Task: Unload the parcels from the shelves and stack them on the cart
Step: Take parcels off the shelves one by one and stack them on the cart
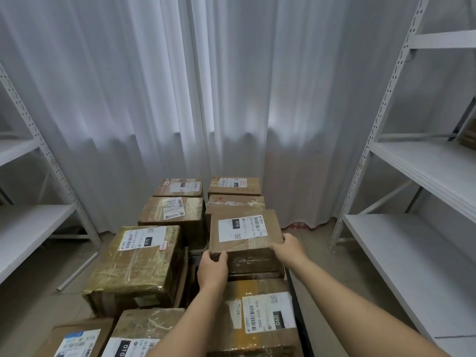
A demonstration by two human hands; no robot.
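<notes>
1. The left hand (212,266) is gripping the near left corner of the labelled cardboard parcel (246,238), fingers curled over its edge.
2. The right hand (288,247) is clasping its near right edge.
3. The parcel is sitting atop stacked parcels, mid-right on the cart (298,305).
4. Bare floor (319,253) is lying to the right, before the white shelving (417,258).

Both forearms were bare, with no sleeve visible. The left hand (212,266) and right hand (289,247) carried no gloves, rings or watch.

Matt brown cardboard box (246,235) under both hands, white paper label on top; glossy tape-wrapped box (136,264) left of left hand (212,270); white painted metal shelving (422,176) right of right hand (288,247); sheer white cloth curtain (195,99) beyond.
</notes>
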